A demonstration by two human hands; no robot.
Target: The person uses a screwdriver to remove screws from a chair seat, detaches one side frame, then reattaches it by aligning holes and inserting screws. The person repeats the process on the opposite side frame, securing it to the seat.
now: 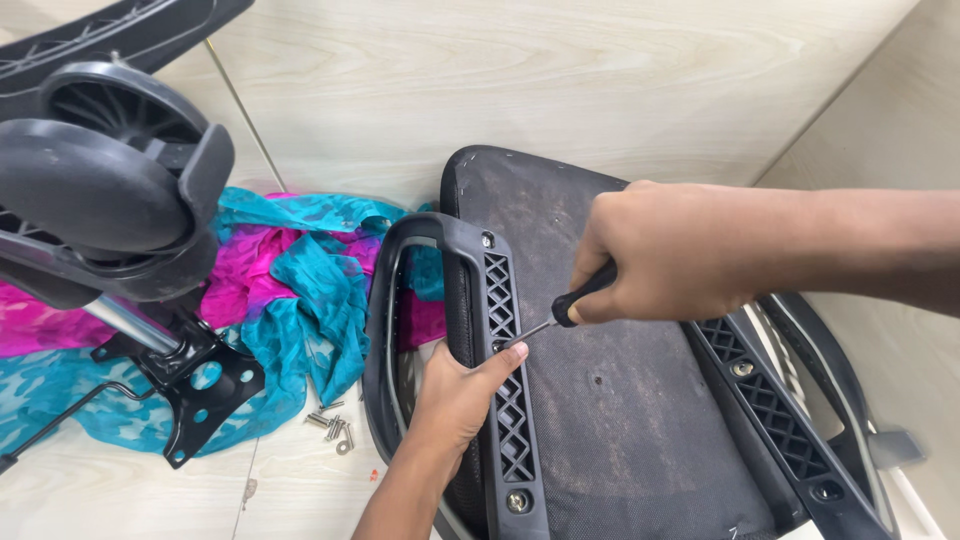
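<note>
Clamped around the black handle of a screwdriver [560,310], the right hand [665,255] comes in from the right edge of the frame, its fist closed tight and the thin metal shaft slanting down and to the left. The tip meets the latticed bracket of the left armrest [505,350] near the middle of the frame, just above the left hand's thumb. The left hand [455,395] rises from the bottom edge, its fingers wrapped around the inner edge of that armrest, its grip closed on the black plastic with the thumb laid along the bracket. The armrest is a curved black loop fixed along the left side of an upturned chair seat [610,400], whose dusty dark underside fills the lower middle of the frame; a screw head shows at the bracket's lower end and another near its top. A matching right armrest [790,420] with the same lattice pattern runs along the seat's right side toward the lower right corner. On the pale floor [300,490] just left of the left armrest lies a small heap of loose screws [335,428]. Behind them, a crumpled pink and teal cloth [290,280] spreads across the left of the frame. Over it, in the upper left, lies the chair base [100,190] with its caster wheel, metal column and black mounting plate. Light wood-grain wall panels [520,80] fill the top.
</note>
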